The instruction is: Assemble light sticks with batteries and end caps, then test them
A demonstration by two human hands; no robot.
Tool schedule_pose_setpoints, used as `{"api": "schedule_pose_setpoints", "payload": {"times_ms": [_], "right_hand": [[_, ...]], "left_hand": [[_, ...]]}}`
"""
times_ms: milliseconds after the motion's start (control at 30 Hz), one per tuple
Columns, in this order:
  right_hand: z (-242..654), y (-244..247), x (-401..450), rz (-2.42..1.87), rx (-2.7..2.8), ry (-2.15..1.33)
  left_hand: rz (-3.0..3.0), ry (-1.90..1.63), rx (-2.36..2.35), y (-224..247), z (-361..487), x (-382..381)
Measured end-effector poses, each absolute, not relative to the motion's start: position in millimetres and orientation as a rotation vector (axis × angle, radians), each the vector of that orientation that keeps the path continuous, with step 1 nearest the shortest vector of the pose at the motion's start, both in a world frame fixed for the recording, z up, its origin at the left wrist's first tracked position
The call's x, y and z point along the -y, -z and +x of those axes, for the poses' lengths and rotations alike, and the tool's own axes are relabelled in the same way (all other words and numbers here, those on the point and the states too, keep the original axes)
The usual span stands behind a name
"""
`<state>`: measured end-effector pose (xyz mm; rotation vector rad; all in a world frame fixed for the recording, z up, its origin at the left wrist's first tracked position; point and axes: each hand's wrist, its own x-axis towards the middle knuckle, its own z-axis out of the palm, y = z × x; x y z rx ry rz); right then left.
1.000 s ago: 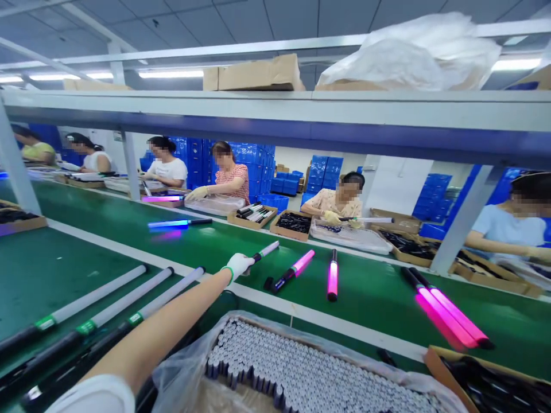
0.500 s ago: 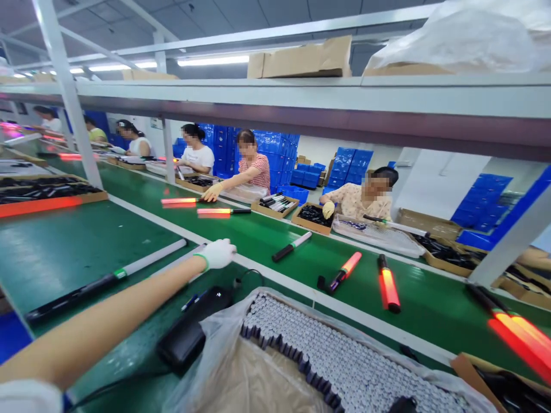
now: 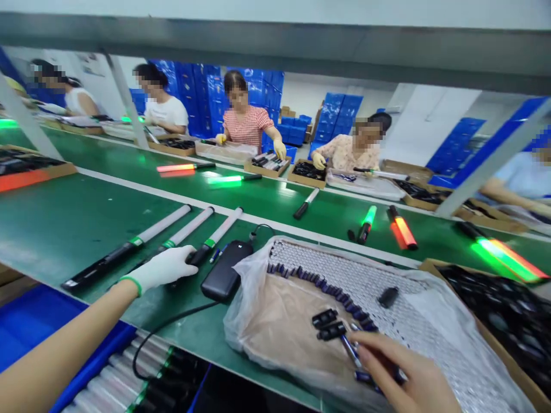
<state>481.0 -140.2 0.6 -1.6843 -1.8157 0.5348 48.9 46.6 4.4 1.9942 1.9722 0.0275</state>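
Observation:
My left hand (image 3: 166, 268), in a white glove with a green cuff, has its fingers curled around the black handle of a light baton (image 3: 226, 226). The baton lies on the green bench beside two more batons. My bare right hand (image 3: 413, 367) is over the near side of a bag-lined tray (image 3: 252, 344), its thumb and fingers around several dark batteries (image 3: 364, 376). Part of that grip is hidden. Two black caps (image 3: 330, 331) show just beyond the fingertips. Many batteries (image 3: 327, 267) stand packed upright across the tray.
A black power bank (image 3: 227, 271) with cables lies between the batons and the tray. Lit and unlit batons rest on the green belt (image 3: 275, 201) beyond. A box of black parts (image 3: 495, 321) stands at right. Co-workers sit across the belt. Below the bench are bundled batons (image 3: 116, 373).
My left hand has drawn back from the belt edge to a baton's handle. My right hand has come into view over the tray. The view has tilted down, and some baton lights turned green.

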Motion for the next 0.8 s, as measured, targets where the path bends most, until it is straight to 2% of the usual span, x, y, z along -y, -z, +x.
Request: {"api": "schedule_pose_setpoints", "payload": {"times_ms": [133, 233, 300, 400, 567, 700, 800], "right_hand": [[474, 2, 119, -1.721, 1.98, -0.377], [473, 7, 107, -1.791, 2.131, -0.336], [471, 10, 104, -1.856, 2.208, -0.356], [466, 9, 104, -1.944, 2.239, -0.464], [458, -1, 113, -1.888, 2.11, -0.52], [448, -15, 129, -1.6, 1.842, -0.359], [425, -22, 139, -1.319, 1.709, -0.185]], "left_hand": [[1.941, -0.237, -1.972, -12, 51, -23], [1.7, -0.77, -1.783, -22, 76, 18], [1.513, -0.994, -1.52, -24, 107, 47], [1.225, -1.011, -1.132, -16, 164, 76], [0.74, -0.918, -0.783, 7, 245, 86], [0.592, -0.907, -0.758, 13, 281, 87], [0.679, -1.052, -0.867, 19, 287, 89]]}}
